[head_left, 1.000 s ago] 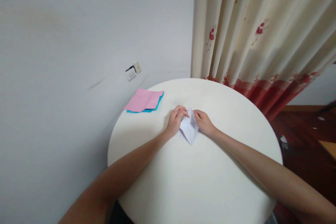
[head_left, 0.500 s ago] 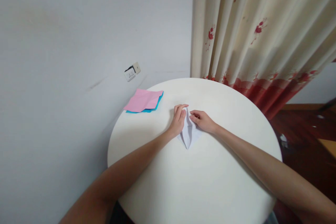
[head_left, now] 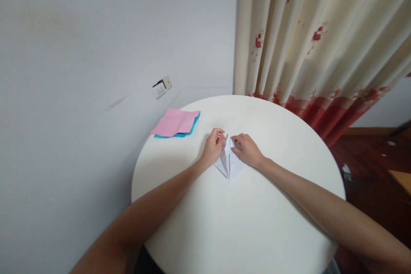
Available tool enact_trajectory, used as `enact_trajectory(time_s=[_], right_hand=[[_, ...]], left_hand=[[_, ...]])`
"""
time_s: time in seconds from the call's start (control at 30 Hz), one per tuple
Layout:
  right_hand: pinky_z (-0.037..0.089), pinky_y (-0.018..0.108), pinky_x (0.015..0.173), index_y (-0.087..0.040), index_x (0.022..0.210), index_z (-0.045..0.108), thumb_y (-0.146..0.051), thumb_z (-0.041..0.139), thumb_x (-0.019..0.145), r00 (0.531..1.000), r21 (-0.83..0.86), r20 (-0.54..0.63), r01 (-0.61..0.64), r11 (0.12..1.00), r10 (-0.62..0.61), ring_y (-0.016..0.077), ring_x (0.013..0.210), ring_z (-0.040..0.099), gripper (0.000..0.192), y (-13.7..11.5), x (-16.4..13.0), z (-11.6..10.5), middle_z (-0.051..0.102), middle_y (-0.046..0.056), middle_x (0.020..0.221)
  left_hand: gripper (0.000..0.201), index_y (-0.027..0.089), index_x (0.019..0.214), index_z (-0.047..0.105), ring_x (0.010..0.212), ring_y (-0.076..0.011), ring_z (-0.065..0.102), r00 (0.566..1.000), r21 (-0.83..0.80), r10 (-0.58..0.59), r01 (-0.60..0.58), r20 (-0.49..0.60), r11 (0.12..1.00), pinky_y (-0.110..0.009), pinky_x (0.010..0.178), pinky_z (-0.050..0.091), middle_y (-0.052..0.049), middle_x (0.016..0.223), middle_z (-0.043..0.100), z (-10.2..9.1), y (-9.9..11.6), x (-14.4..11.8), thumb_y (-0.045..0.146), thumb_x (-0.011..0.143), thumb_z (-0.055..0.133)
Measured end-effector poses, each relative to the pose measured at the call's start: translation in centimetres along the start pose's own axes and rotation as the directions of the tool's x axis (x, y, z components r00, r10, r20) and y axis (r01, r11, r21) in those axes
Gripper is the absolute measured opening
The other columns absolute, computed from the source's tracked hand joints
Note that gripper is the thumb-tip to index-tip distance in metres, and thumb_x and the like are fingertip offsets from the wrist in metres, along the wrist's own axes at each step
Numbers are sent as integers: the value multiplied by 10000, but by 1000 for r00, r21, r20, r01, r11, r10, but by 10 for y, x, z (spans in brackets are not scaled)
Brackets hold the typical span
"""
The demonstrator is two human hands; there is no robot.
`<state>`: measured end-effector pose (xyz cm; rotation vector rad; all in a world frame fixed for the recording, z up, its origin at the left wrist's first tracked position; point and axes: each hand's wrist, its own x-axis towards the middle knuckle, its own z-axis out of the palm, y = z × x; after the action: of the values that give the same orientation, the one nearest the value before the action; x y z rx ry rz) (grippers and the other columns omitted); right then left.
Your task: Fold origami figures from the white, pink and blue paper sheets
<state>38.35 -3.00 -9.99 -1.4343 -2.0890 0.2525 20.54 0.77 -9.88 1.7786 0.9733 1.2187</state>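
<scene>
A folded white paper (head_left: 230, 164) lies on the round white table (head_left: 244, 222), its point toward me. My left hand (head_left: 213, 148) pinches the paper's upper left flap with curled fingers. My right hand (head_left: 246, 150) presses flat on the paper's right side, fingertips near the centre crease. The two hands almost touch at the paper's top.
A stack of pink and blue paper sheets (head_left: 177, 123) sits at the table's far left edge. A wall socket (head_left: 162, 87) is on the grey wall behind it. A cream curtain with red flowers (head_left: 317, 38) hangs at the back right. Dark wooden floor (head_left: 369, 158) lies to the right.
The paper's flaps were folded in toward the centre crease, so it lies flatter. My left hand went from flat to pinching, and my right hand moved onto the paper's right half.
</scene>
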Motion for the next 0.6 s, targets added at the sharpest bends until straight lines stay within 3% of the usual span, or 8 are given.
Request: enact_trajectory(time_s=[0.1, 0.17, 0.23, 0.3, 0.43, 0.6], right_hand=[[394, 369, 933, -180, 1153, 632, -262, 584, 896, 998, -62, 54, 31, 998, -27, 240, 1079, 501, 273, -2, -3, -3, 606, 112, 1137], [385, 390, 942, -192, 1184, 627, -271, 547, 921, 994, -95, 95, 55, 994, -46, 251, 1136, 475, 286, -3, -6, -5, 586, 119, 1213], [371, 419, 963, -200, 1236, 601, -290, 516, 940, 989, -124, 131, 80, 989, -64, 264, 1199, 442, 321, -4, -9, -8, 555, 127, 1294], [349, 450, 994, -203, 1295, 560, -315, 484, 955, 983, -143, 165, 102, 985, -78, 275, 1253, 411, 366, -4, -11, -10, 523, 133, 1357], [295, 485, 1065, -171, 1427, 436, -387, 410, 973, 966, -155, 242, 137, 978, -96, 299, 1354, 340, 503, -1, -13, -12, 435, 156, 1467], [199, 509, 1139, -171, 1523, 286, -449, 365, 973, 942, -140, 323, 143, 980, -91, 315, 1441, 225, 621, 5, -15, -9, 290, 139, 1571]], left_hand=[[211, 207, 1041, 551, 742, -124, 599, 990, 172, 55, -77, 127, 982, -245, 663, 496, -29, 963, 609, -3, -4, 0, 139, 847, 507], [287, 207, 1103, 577, 912, -165, 620, 965, 339, 109, -187, 237, 922, -304, 817, 516, -63, 1080, 618, -6, -5, -1, 132, 830, 532], [367, 200, 1228, 555, 1141, -216, 568, 925, 484, 116, -292, 361, 825, -375, 1005, 445, -102, 1237, 593, -11, -5, -3, 173, 862, 527], [433, 186, 1357, 475, 1351, -255, 413, 887, 590, 61, -354, 457, 725, -440, 1127, 312, -131, 1409, 505, -16, -5, -6, 260, 930, 465], [537, 187, 1494, 293, 1483, -286, 150, 818, 668, -72, -412, 571, 620, -543, 1163, 163, -120, 1583, 266, -22, -2, -12, 400, 1000, 299], [552, 217, 1518, 237, 1490, -268, 122, 791, 656, -70, -451, 608, 605, -521, 1172, 119, -108, 1597, 227, -24, 0, -13, 426, 1007, 255]])
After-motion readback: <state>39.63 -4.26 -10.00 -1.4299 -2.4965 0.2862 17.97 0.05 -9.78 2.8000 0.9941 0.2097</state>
